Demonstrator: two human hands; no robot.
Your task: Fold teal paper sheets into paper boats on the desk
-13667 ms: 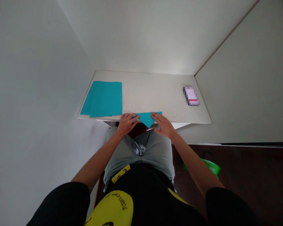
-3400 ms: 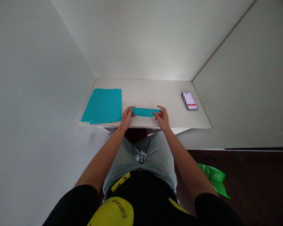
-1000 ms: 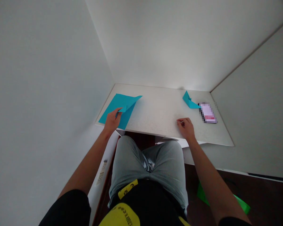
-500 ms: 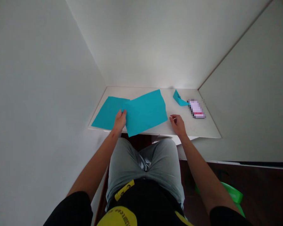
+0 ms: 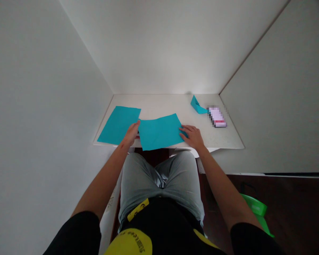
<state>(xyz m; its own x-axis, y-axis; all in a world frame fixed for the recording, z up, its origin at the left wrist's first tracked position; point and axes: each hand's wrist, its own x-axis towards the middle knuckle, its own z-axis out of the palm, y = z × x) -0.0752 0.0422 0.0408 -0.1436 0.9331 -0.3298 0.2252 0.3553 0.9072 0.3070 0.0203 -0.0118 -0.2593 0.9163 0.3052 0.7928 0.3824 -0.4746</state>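
A blue sheet of paper (image 5: 161, 132) spans the space between my hands, its near edge jutting past the front of the white table. My left hand (image 5: 131, 134) is closed on the sheet's left edge, thumb on top. At the right edge, my right hand (image 5: 193, 136) touches the paper with fingers and thumb spread apart. Beside my left hand, a second blue sheet (image 5: 118, 125) lies flat on the table's left side. A folded blue paper boat (image 5: 198, 106) rests toward the back right.
A phone (image 5: 217, 117), blurred out, lies right of the paper boat on the white table (image 5: 162, 104). Walls close in the table at the back, left and right. Down on the dark floor at the right stands a green plastic object (image 5: 255, 205).
The held sheet has come down toward the table, uncovering more of the second sheet. My right hand has moved left onto its right edge. The view has shifted slightly.
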